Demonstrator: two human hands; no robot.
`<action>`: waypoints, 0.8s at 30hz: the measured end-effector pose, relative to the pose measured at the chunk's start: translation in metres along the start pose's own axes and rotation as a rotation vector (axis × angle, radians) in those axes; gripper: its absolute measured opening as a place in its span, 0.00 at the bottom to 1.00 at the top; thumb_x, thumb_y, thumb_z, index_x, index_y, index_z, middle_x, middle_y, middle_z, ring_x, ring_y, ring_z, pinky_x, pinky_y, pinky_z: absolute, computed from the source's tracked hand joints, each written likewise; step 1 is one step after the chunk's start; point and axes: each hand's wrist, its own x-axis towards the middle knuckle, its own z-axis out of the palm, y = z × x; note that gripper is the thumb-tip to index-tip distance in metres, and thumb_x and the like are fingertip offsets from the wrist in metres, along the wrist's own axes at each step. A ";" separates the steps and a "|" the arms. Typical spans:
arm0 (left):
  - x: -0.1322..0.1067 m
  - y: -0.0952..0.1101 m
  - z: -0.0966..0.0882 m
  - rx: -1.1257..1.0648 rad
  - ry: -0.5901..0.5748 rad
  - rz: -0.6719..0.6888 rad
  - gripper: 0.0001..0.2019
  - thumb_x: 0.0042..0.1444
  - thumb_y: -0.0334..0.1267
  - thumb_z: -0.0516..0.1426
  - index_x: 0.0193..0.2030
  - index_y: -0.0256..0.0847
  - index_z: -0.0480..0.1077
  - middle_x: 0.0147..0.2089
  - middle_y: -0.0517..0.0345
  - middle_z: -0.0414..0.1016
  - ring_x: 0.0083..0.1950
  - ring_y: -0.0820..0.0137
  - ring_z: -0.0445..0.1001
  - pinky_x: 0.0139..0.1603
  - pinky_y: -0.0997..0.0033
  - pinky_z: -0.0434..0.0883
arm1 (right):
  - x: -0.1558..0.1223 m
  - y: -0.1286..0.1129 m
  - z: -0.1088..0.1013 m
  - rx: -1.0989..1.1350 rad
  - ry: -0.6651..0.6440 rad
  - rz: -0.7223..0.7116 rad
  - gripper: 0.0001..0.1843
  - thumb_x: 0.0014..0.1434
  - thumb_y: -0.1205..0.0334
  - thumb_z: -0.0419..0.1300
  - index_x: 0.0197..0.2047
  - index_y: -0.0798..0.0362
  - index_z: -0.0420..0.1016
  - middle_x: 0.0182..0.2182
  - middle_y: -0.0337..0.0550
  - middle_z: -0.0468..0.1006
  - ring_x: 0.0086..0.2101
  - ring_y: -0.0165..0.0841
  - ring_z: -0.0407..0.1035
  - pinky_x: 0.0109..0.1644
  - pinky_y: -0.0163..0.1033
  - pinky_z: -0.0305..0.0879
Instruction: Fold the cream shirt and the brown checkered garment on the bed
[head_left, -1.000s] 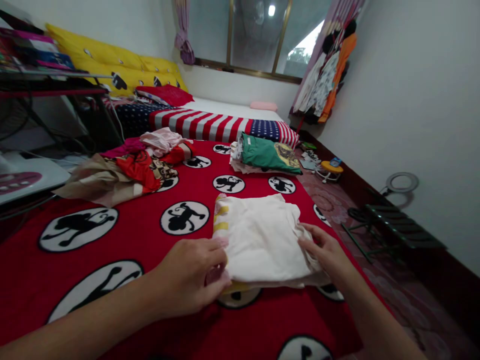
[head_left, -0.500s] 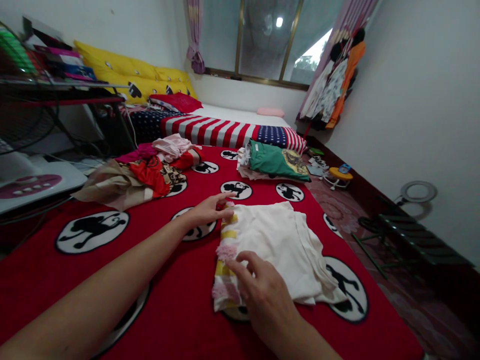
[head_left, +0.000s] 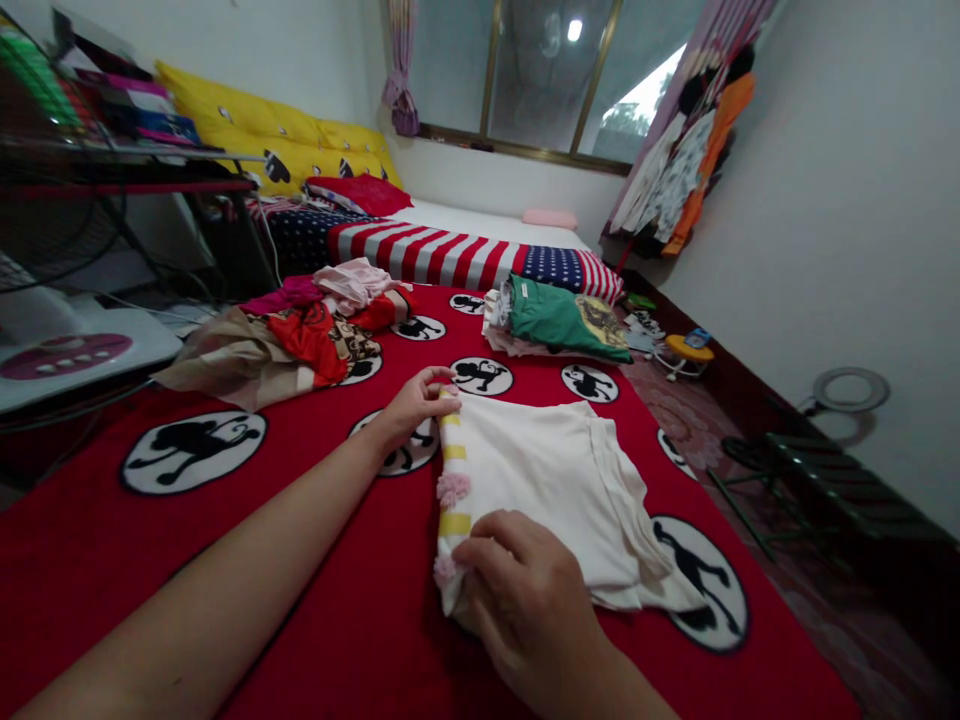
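A folded cream garment (head_left: 555,490) with yellow stripes and pink pompoms along its left edge lies on the red blanket (head_left: 315,560) printed with black monkey circles. My left hand (head_left: 417,398) pinches the garment's far left corner. My right hand (head_left: 525,600) grips its near left corner, fingers curled over the cloth.
A heap of unfolded clothes (head_left: 292,335) lies at the left. A stack of folded clothes topped by a green shirt (head_left: 562,318) sits at the far right. Beyond is a striped flag blanket (head_left: 450,255). A folding stool (head_left: 817,480) stands on the floor at right.
My right hand left the garment's right side and crossed to its near left corner. My left hand moved from the near left edge up to the far left corner.
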 end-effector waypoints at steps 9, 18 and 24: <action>-0.017 0.033 0.058 0.851 0.024 0.488 0.14 0.49 0.26 0.53 0.41 0.39 0.75 0.49 0.50 0.73 0.53 0.62 0.70 0.57 0.61 0.67 | -0.004 -0.001 0.010 0.031 -0.157 0.091 0.15 0.54 0.64 0.60 0.46 0.48 0.71 0.44 0.41 0.72 0.44 0.38 0.62 0.49 0.43 0.60; -0.021 -0.017 0.141 1.164 -0.359 0.523 0.27 0.64 0.46 0.49 0.66 0.35 0.58 0.69 0.38 0.54 0.70 0.53 0.51 0.68 0.49 0.50 | -0.025 0.015 0.009 0.159 -0.115 -0.083 0.24 0.51 0.62 0.63 0.53 0.48 0.69 0.52 0.41 0.73 0.46 0.37 0.67 0.49 0.41 0.63; -0.024 -0.035 0.137 1.298 -0.300 0.549 0.32 0.60 0.59 0.48 0.68 0.49 0.54 0.73 0.48 0.47 0.72 0.50 0.43 0.69 0.44 0.45 | -0.007 0.086 -0.059 0.213 0.326 0.226 0.06 0.60 0.65 0.56 0.40 0.51 0.73 0.36 0.41 0.76 0.35 0.30 0.70 0.38 0.34 0.66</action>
